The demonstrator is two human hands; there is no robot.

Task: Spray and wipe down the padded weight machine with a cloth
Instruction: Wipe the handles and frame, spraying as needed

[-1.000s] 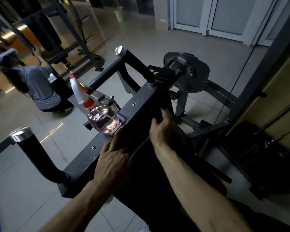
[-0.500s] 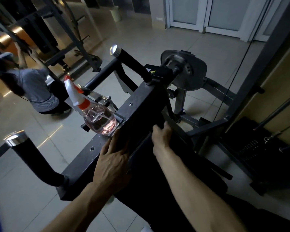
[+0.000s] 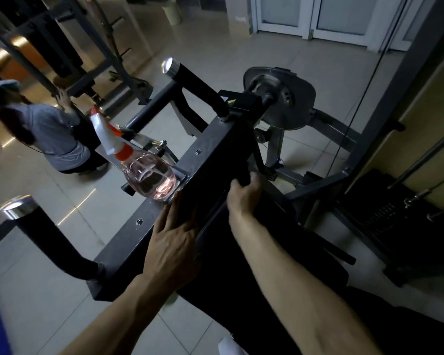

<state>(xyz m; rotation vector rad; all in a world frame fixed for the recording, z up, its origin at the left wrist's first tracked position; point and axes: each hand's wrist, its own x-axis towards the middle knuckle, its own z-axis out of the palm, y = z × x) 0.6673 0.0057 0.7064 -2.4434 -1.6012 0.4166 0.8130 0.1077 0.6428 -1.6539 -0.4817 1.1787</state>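
My left hand [image 3: 173, 244] lies flat, fingers straight, on the dark bar of the weight machine [image 3: 210, 155], which runs from seven to one o'clock. At two o'clock from it, my right hand [image 3: 242, 198] curls its fingers round a dark lump [image 3: 244, 176] at the bar's edge; cloth or padding, I cannot tell. The spray bottle [image 3: 149, 175] stands at eleven o'clock, just beside my left fingertips.

Dim gym, pale glossy floor tiles [image 3: 215, 47] with streaks of reflected light at left. White-framed glass doors [image 3: 344, 11] along the far wall, a pale bin [image 3: 173, 11] near them. Dark rack frames [image 3: 108, 55] at far left beside a crouching person [image 3: 54, 134] in grey; black weight stack [image 3: 395, 213] at right.
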